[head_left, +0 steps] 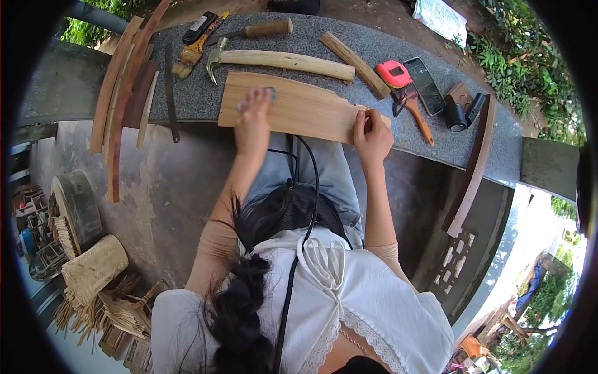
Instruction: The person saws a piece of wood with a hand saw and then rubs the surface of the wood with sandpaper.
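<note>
A flat light-brown wooden board (305,106) lies along the near edge of the stone ledge, its far edge uneven toward the right. My left hand (254,115) is on the board's left part, slightly blurred, with the fingers over a small grey-green piece (271,93); only a bit of that piece shows beyond the fingertips. At the board's right end, my right hand (374,134) grips the edge with curled fingers. Just beyond the board lies a claw hammer (280,60) with a pale wooden handle.
The grey stone ledge (317,31) carries a paintbrush (190,56), a wooden-handled knife (261,29), a round stick (355,64), a red tape measure (393,73), an orange-handled brush (417,115) and a phone (425,85). Wooden strips (118,106) overhang at left, another strip (473,162) at right.
</note>
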Motion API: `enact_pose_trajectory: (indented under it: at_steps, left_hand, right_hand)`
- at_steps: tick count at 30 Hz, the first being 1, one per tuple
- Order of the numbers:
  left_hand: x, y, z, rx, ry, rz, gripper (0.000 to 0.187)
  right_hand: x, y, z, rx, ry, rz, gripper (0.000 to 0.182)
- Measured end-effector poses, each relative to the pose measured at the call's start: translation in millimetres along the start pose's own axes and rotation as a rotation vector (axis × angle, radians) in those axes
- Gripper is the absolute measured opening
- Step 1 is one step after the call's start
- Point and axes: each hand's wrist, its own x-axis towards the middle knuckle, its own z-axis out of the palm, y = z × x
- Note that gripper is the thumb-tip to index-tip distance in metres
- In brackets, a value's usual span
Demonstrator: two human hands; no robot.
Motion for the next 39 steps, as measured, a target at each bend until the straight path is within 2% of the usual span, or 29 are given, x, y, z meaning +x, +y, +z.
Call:
enact_pose_trajectory:
  at_steps: [1, 3, 6, 7, 9, 11, 14, 15, 17, 20, 21, 23, 25, 28, 31, 32, 34, 35, 37, 39]
  left_hand:
    - [-2, 26, 6, -0.168, -0.065, 0.011, 0.039]
    - [-8, 76, 24, -0.196, -0.074, 0.247, 0.036]
    - [-6, 85, 26, -0.303, -0.125, 0.296, 0.035]
    - [-1, 71, 20, -0.233, -0.110, 0.267, 0.034]
    - [12, 31, 4, -0.216, -0.138, 0.052, 0.035]
    - [20, -28, 10, -0.037, 0.020, 0.004, 0.036]
    - [22, -9, 10, 0.012, -0.016, -0.034, 0.037]
    - [19, 14, 16, 0.008, -0.016, -0.031, 0.037]
    - [11, 70, 30, -0.192, -0.102, 0.172, 0.036]
    - [8, 90, 29, -0.316, -0.162, 0.245, 0.035]
    - [13, 77, 23, -0.251, -0.161, 0.235, 0.036]
    - [24, 34, 9, -0.227, -0.138, 0.060, 0.037]
    - [31, -16, 1, -0.103, -0.031, -0.054, 0.038]
    - [29, -9, 5, -0.058, -0.005, -0.102, 0.038]
    - [14, 64, 24, -0.224, -0.100, 0.111, 0.036]
    - [8, 75, 27, -0.231, -0.098, 0.106, 0.036]
    - [4, 89, 29, -0.341, -0.152, 0.233, 0.035]
    - [8, 75, 26, -0.325, -0.145, 0.208, 0.042]
    - [22, 30, 11, -0.269, -0.101, 0.049, 0.043]
    - [33, -21, 0, -0.095, -0.011, -0.035, 0.036]
  right_hand:
    - [0, 1, -1, -0.012, 0.002, 0.000, 0.024]
    - [-1, 1, 0, -0.008, 0.003, 0.004, 0.024]
    - [0, 4, -1, -0.006, -0.001, -0.008, 0.024]
    - [-1, 3, 0, 0.000, -0.001, -0.008, 0.024]
    - [0, 0, -2, -0.001, -0.013, 0.003, 0.024]
    - [-2, 0, -2, -0.006, -0.020, 0.023, 0.024]
    - [0, 0, -1, -0.014, -0.002, 0.012, 0.024]
    - [0, 0, -1, -0.008, -0.001, 0.011, 0.024]
    - [-1, 0, -1, -0.010, -0.002, 0.007, 0.024]
    - [1, 4, -2, 0.004, -0.011, 0.010, 0.024]
    - [0, 4, -2, 0.004, -0.003, -0.003, 0.024]
    - [0, 2, 0, 0.019, 0.004, -0.014, 0.024]
    - [-1, 2, 0, -0.007, -0.001, 0.000, 0.024]
    - [0, 1, 0, -0.010, 0.007, 0.000, 0.024]
    - [-1, 1, 0, -0.018, 0.000, 0.004, 0.024]
    - [-2, 1, 0, -0.025, -0.003, -0.001, 0.024]
    - [-1, 2, 0, -0.006, 0.005, -0.008, 0.025]
    - [0, 2, -1, -0.008, 0.004, -0.012, 0.025]
    - [0, 2, 0, -0.018, 0.007, -0.013, 0.025]
    - [0, -2, -2, -0.011, -0.008, 0.009, 0.025]
